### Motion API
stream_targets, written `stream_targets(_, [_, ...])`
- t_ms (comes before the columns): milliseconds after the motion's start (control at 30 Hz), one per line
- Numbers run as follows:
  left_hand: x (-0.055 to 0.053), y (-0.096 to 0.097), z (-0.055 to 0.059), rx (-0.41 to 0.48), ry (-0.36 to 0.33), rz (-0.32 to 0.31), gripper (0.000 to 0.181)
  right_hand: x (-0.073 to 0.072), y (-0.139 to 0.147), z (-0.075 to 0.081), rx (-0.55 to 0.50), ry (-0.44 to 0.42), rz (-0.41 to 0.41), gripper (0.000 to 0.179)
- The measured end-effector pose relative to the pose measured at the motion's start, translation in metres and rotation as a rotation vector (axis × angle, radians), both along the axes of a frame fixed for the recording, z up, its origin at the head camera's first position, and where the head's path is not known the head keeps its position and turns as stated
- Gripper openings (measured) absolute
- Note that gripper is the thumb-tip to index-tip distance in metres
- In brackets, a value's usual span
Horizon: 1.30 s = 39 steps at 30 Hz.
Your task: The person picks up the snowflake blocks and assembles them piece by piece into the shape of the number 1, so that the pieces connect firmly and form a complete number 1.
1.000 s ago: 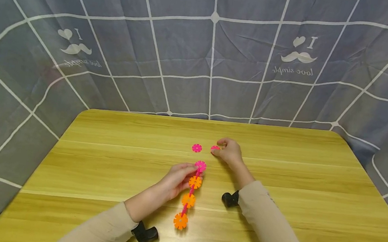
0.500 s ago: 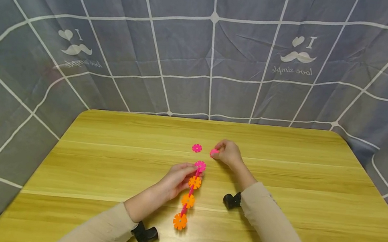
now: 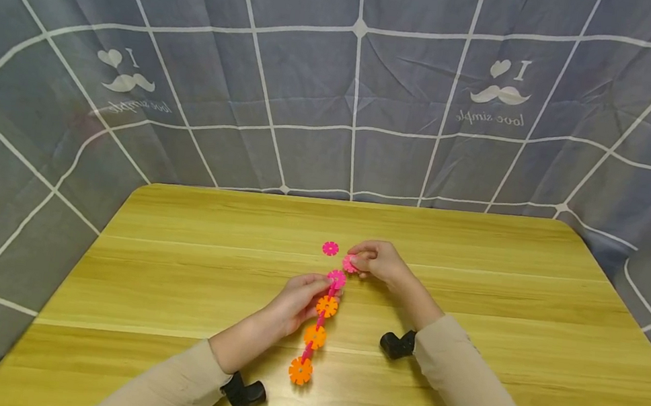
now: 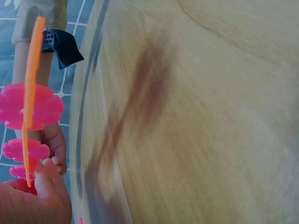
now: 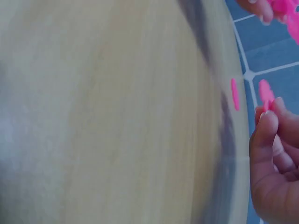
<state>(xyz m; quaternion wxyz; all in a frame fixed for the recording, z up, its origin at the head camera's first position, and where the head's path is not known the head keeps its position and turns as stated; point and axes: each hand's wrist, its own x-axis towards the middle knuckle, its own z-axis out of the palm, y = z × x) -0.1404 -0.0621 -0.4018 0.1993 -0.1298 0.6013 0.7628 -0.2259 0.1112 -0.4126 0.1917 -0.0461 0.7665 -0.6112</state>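
Note:
My left hand [image 3: 297,298] holds a chain of interlocked snowflake discs by its far end, near a pink disc [image 3: 337,279]. Orange discs [image 3: 301,371] alternate along the chain with pink ones set edge-on, running toward the near side of the table. In the left wrist view, pink discs [image 4: 39,107] cross an orange one [image 4: 32,70] that is seen edge-on. Between thumb and fingers, my right hand [image 3: 381,264] pinches a loose pink disc [image 3: 350,263], just beyond the chain's far end. The right wrist view shows that pinched disc [image 5: 266,93] at the fingertips.
A single pink disc [image 3: 330,248] lies on the wooden table [image 3: 205,236], beyond the hands. Black wrist mounts [image 3: 244,393] stick out from both sleeves. A grey curtain [image 3: 314,93] with white lines hangs behind and beside the table.
My right hand has brought the pinched pink disc nearer and to the left, from beside the lying disc to close by the chain's end. The left hand has stayed nearly still.

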Motion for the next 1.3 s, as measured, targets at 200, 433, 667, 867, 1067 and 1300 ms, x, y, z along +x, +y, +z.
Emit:
stream_targets(200, [0.0,0.0,0.0,-0.008,0.003,-0.005,0.025,0.007,0.0,0.008,-0.075,-0.032,0.041,0.027])
stream_targets(433, [0.0,0.001,0.0,0.012,0.01,-0.012,0.025,0.012,-0.001,0.009,-0.168,-0.004,0.096,0.023])
stream_targets(667, [0.002,0.003,0.002,0.028,0.047,-0.027,0.026,0.015,0.001,0.009,-0.225,0.031,0.145,0.02])
stream_targets(867, [0.002,0.006,0.002,0.04,0.075,-0.012,0.024,0.017,0.003,0.011,-0.251,0.051,0.17,0.021])
stream_targets(1067, [0.002,0.008,0.004,-0.005,0.1,0.015,0.015,0.018,0.005,0.01,-0.275,0.066,0.19,0.022])
stream_targets(1300, [0.005,0.01,0.008,-0.001,0.126,0.038,0.019,0.016,0.006,0.01,-0.279,0.138,0.233,0.021])
